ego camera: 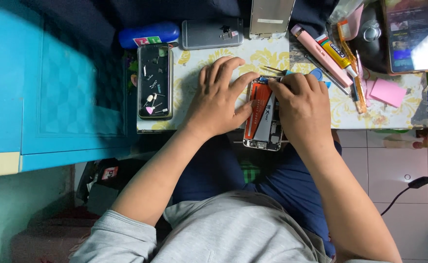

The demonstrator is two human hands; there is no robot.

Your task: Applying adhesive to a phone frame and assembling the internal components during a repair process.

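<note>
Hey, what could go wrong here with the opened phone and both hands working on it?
The opened phone hangs over the table edge; pressure from the left hand or right hand might tip it off. The battery lies exposed right under the fingers, so a slip could damage it. Small parts in the tray sit near the left hand and could scatter.
</note>
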